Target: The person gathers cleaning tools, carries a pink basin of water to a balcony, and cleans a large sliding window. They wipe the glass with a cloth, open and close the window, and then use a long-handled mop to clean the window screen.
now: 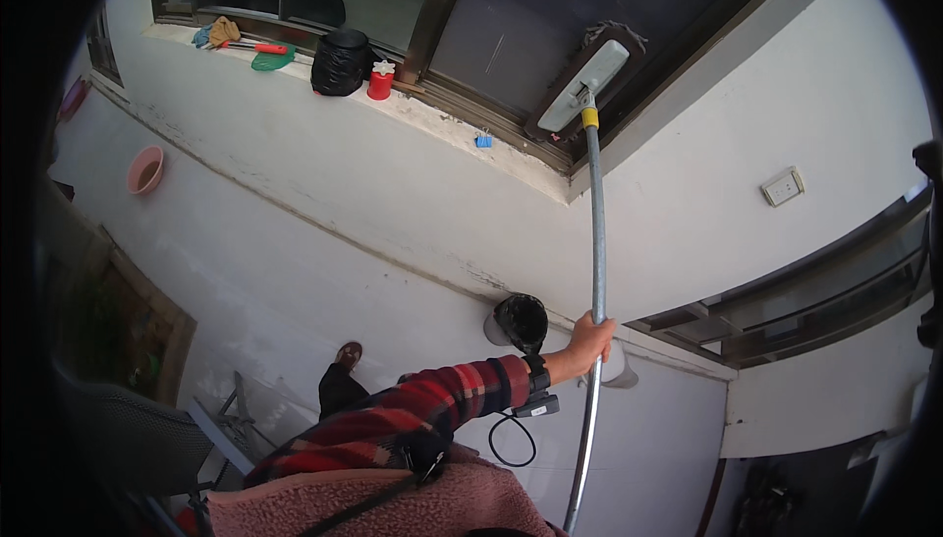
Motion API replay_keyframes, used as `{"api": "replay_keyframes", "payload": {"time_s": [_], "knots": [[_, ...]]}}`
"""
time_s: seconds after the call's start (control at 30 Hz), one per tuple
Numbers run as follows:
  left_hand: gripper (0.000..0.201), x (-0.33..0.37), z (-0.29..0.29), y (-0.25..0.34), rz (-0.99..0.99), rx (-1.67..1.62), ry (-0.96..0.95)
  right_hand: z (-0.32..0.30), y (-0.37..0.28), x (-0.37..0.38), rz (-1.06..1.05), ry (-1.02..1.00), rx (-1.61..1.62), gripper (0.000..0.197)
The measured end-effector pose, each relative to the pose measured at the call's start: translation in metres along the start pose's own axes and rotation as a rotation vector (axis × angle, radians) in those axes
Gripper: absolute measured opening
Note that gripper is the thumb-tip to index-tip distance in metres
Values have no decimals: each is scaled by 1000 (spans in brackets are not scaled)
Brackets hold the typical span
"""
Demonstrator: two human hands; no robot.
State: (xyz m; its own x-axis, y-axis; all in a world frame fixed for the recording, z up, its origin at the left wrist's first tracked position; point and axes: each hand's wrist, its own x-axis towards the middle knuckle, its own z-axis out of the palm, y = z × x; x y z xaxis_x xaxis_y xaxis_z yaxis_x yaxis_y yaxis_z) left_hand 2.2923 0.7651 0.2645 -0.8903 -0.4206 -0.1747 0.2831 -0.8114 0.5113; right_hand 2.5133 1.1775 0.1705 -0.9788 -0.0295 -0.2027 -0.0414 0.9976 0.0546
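Observation:
My left hand (pixel 591 341) is closed round the grey metal pole (pixel 598 223) of a flat mop. A yellow collar (pixel 589 117) joins the pole to the mop's pale head plate (pixel 587 87). The dark brown fringed pad (pixel 543 124) lies against the lower right corner of a dark window panel (pixel 511 26), beside the frame. From the pad the pole runs down past my hand and leaves the picture at the lower edge. My right hand is out of the picture. A wristband with a small black device (pixel 536 403) and cable sits at my left wrist.
Along the window sill (pixel 457 129) stand a black bag-covered container (pixel 341 62), a red pot (pixel 380 81), a red-handled tool (pixel 257 47) and cloths (pixel 224 31). A black-lined bin (pixel 521 322) stands by the wall, a pink basin (pixel 146 170) farther left, a chair (pixel 138 439) lower left.

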Motion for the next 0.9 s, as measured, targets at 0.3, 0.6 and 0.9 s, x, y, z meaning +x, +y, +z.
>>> {"api": "replay_keyframes", "payload": {"time_s": [0.3, 0.6, 0.9], "knots": [[18, -24, -15, 0, -85, 49, -64, 11, -3, -14, -4, -1, 80, 28], [22, -71, -19, 35, -14, 233, -206, 24, 1, -22, -31, -16, 198, 22], [24, -126, -62, 125, -187, 300, -223, 50, 29, 1, -108, -109, 646, 16]]}}
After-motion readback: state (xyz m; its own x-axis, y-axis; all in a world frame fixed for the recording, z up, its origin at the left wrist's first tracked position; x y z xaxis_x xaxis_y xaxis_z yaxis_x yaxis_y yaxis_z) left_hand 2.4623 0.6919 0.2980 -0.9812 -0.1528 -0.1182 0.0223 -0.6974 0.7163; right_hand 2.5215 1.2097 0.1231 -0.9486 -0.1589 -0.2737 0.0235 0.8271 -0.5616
